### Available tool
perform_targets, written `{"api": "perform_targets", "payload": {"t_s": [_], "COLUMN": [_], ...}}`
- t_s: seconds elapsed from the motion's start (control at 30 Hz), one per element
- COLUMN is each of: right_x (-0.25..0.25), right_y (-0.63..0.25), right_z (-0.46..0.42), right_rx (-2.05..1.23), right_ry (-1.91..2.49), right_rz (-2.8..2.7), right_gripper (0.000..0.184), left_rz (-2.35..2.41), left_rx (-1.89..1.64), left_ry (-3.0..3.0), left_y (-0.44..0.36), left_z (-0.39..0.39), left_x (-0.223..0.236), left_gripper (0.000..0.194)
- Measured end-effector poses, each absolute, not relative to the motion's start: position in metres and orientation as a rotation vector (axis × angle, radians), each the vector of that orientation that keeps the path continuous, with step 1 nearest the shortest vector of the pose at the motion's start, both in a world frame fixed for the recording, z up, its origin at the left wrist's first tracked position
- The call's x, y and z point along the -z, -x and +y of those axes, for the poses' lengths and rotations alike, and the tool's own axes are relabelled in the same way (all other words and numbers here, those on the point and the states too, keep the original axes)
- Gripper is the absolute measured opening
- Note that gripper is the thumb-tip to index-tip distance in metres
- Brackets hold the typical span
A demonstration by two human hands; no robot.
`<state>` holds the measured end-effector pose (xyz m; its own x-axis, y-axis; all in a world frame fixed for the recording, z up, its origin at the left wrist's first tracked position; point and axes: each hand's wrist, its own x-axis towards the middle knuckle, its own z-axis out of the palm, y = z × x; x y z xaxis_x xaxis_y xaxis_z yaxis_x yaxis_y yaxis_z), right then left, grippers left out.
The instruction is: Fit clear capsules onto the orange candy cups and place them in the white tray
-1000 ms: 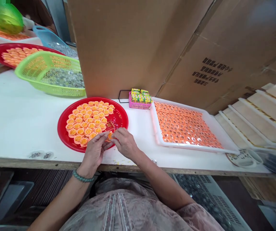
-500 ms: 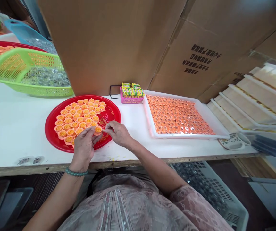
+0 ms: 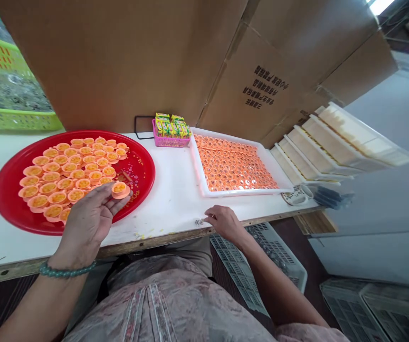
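Observation:
My left hand (image 3: 89, 219) hovers over the near rim of a red round tray (image 3: 140, 167) and pinches one small orange cup (image 3: 120, 189) with yellow filling between thumb and fingers. The tray holds several rows of the same orange cups (image 3: 72, 173). My right hand (image 3: 225, 222) rests at the table's front edge, fingers pinched around a tiny glittery piece (image 3: 199, 221). A white rectangular tray (image 3: 200, 178) packed with finished orange pieces lies just beyond the right hand.
A pink basket of yellow-green packets (image 3: 171, 129) stands against the cardboard wall (image 3: 126, 61). A green basket (image 3: 8, 85) of grey bits sits far left. Stacked white trays (image 3: 336, 142) lean at the right. A grey crate (image 3: 261, 256) lies under the table.
My right hand left the cup and moved right to the table's front edge, closing on a small glittery piece. The left hand kept the cup. The view swung right.

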<state>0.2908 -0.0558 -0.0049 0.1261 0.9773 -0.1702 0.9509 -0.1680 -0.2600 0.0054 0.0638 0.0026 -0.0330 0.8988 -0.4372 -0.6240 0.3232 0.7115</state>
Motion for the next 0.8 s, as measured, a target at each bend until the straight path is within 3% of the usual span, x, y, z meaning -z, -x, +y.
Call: {"api": "perform_targets", "payload": {"t_s": [0.13,0.53,0.8], "right_x": [0.025,0.053,0.061], "right_y": [-0.285,-0.26,-0.248], "right_z": [-0.057,-0.017,-0.004], "right_rx": [-0.577,-0.593,-0.671], "right_ry": [2.354,1.897,1.913], "right_rz": [-1.937,-2.005,-1.882], "right_gripper": [0.025,0.021,0.024], "left_rz": [0.969,0.994,0.976], "left_rx": [-1.174,-1.079,-1.016], "left_ry": [-0.412,-0.356,-0.42], "left_y": [-0.019,-0.01,-0.004], "left_z": [0.055,0.043,0.038], "left_x": [0.003,0.014,0.017], "left_gripper": [0.012,0.008,0.005]}}
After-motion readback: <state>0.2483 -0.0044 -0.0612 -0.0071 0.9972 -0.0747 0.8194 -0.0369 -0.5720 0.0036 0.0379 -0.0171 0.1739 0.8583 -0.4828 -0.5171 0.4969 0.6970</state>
